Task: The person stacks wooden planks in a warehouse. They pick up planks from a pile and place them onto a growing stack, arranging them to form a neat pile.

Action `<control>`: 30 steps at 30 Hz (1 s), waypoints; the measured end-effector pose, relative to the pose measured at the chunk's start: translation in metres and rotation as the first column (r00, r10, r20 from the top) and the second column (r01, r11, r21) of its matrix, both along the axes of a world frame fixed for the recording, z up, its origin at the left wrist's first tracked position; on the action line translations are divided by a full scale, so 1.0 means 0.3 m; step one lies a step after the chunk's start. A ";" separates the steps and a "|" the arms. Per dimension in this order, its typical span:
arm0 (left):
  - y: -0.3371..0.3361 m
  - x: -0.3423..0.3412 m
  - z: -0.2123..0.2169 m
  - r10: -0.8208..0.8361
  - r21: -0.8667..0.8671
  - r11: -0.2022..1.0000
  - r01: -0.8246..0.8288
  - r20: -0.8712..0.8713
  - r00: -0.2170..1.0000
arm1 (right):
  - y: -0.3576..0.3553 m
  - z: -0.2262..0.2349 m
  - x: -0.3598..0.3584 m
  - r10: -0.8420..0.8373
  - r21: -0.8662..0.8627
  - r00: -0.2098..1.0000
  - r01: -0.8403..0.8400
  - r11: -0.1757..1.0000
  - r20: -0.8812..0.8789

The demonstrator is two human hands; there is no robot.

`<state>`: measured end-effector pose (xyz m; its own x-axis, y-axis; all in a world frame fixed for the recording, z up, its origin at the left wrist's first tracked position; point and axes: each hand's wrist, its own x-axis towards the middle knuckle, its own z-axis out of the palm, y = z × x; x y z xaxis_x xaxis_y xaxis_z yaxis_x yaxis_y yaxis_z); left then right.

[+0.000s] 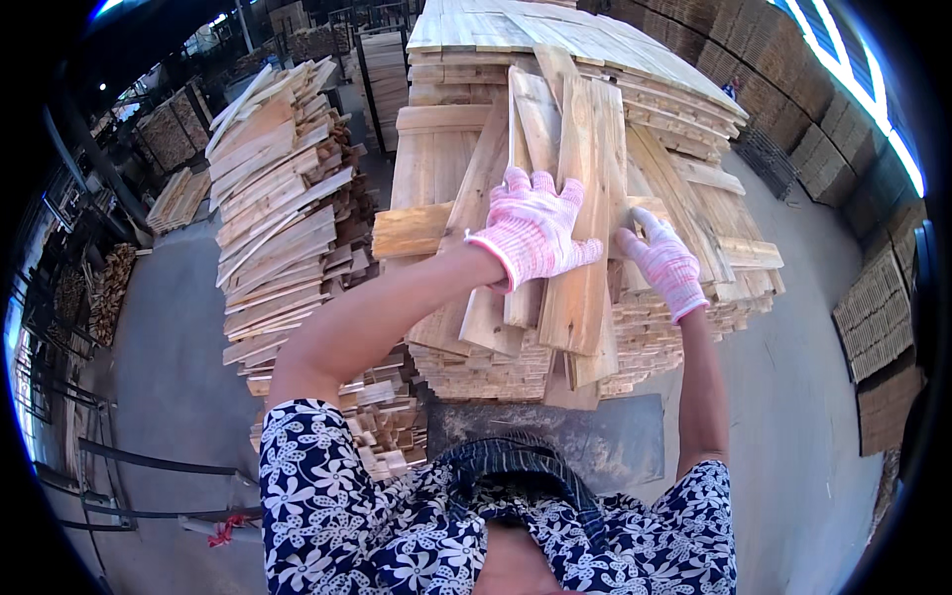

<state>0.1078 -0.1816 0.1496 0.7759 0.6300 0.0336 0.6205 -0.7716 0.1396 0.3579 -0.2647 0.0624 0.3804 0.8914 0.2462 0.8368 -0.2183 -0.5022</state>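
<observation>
Both my hands wear pink-and-white knit gloves. My left hand is wrapped over the top of a bundle of thin wooden boards, gripping them from the left. My right hand grips the bundle's right edge, fingers curled around it. The boards lean tilted up against a tall stack of pale wooden planks in front of me. Their lower ends stick out toward my body.
A second tall, uneven pile of planks stands to the left. Lower layers of thin slats lie under the bundle. More stacked wood lines the right wall and the far left. Grey concrete floor surrounds the stacks.
</observation>
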 end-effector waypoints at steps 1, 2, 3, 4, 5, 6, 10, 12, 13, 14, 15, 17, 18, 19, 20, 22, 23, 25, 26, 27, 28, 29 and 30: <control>-0.009 0.010 -0.021 0.032 0.043 0.999 -0.033 0.021 0.999 | -0.007 0.041 0.012 0.049 -0.019 0.992 -0.052 0.998 -0.114; -0.017 0.029 -0.033 0.049 0.043 0.998 -0.050 0.017 0.999 | 0.006 0.085 0.020 0.016 0.017 0.995 -0.015 1.000 -0.094; -0.024 0.043 -0.040 0.070 0.044 0.997 -0.071 0.012 0.997 | 0.052 0.144 0.015 -0.014 0.054 0.997 0.018 0.998 -0.076; -0.043 0.074 -0.052 0.077 0.032 0.997 -0.077 0.009 0.997 | 0.083 0.197 0.013 -0.060 0.079 0.997 0.065 0.995 -0.057; -0.043 0.064 -0.066 0.098 0.034 0.995 -0.097 -0.015 0.995 | 0.156 0.239 -0.052 -0.038 0.020 0.999 0.038 0.999 -0.026; -0.068 0.094 -0.070 0.122 0.042 0.992 -0.120 -0.034 0.992 | 0.220 0.279 -0.086 -0.009 -0.035 1.000 0.010 0.999 0.009; -0.128 0.184 -0.013 0.106 -0.079 0.991 -0.110 -0.052 0.993 | 0.415 0.263 -0.046 -0.051 -0.174 0.999 0.051 0.984 0.003; -0.066 0.131 -0.045 0.079 -0.133 0.989 -0.063 0.114 0.990 | 0.461 0.237 -0.003 -0.020 -0.145 0.989 -0.001 0.989 -0.143; -0.021 0.111 -0.088 0.090 -0.100 0.993 -0.068 0.231 0.969 | 0.476 0.222 0.014 0.019 -0.155 0.987 -0.044 0.987 -0.158; -0.034 0.114 -0.087 0.168 -0.042 0.986 -0.162 0.247 0.954 | 0.471 0.209 0.053 0.034 -0.171 0.986 -0.062 0.983 -0.165; -0.046 0.120 -0.079 0.229 -0.021 0.973 -0.229 0.213 0.950 | 0.461 0.192 0.095 0.044 -0.188 0.984 -0.076 0.979 -0.171; -0.064 0.123 -0.058 0.300 -0.025 0.954 -0.299 0.102 0.948 | 0.403 0.182 0.164 0.109 -0.198 0.988 -0.130 0.972 -0.113; -0.076 0.145 -0.054 0.315 -0.007 0.949 -0.315 0.039 0.948 | 0.375 0.169 0.255 0.147 -0.201 0.978 -0.175 0.964 -0.148; -0.078 0.164 -0.043 0.335 0.022 0.942 -0.335 -0.021 0.942 | 0.351 0.169 0.325 0.190 -0.195 0.965 -0.225 0.955 -0.182; -0.094 0.184 -0.032 0.369 0.050 0.929 -0.365 -0.082 0.926 | 0.280 0.171 0.368 0.208 -0.136 0.950 -0.243 0.960 -0.232; -0.130 0.252 -0.018 0.423 0.101 0.906 -0.411 -0.190 0.886 | 0.152 0.150 0.523 0.067 -0.088 0.950 -0.098 0.991 -0.306; -0.132 0.278 -0.031 0.450 0.146 0.892 -0.429 -0.171 0.877 | 0.087 0.150 0.591 0.033 -0.057 0.962 -0.050 0.997 -0.271; -0.123 0.318 -0.088 0.496 0.221 0.860 -0.460 -0.144 0.856 | 0.011 0.131 0.763 -0.086 -0.139 0.992 0.073 0.988 -0.095; -0.108 0.335 -0.062 0.485 0.140 0.875 -0.464 -0.227 0.845 | -0.009 0.122 0.825 -0.144 -0.195 0.990 0.143 0.970 0.008; -0.119 0.371 -0.054 0.505 0.164 0.863 -0.477 -0.252 0.826 | -0.024 0.097 0.919 -0.161 -0.258 0.985 0.171 0.951 0.060; -0.132 0.405 -0.043 0.532 0.194 0.847 -0.495 -0.274 0.801 | -0.019 0.062 1.000 -0.167 -0.311 0.980 0.194 0.930 0.111; -0.129 0.440 -0.039 0.548 0.220 0.836 -0.502 -0.293 0.784 | -0.016 0.021 1.071 -0.157 -0.383 0.975 0.207 0.900 0.158; -0.112 0.452 -0.036 0.528 0.195 0.849 -0.491 -0.299 0.795 | -0.004 -0.024 1.133 -0.142 -0.447 0.969 0.220 0.867 0.203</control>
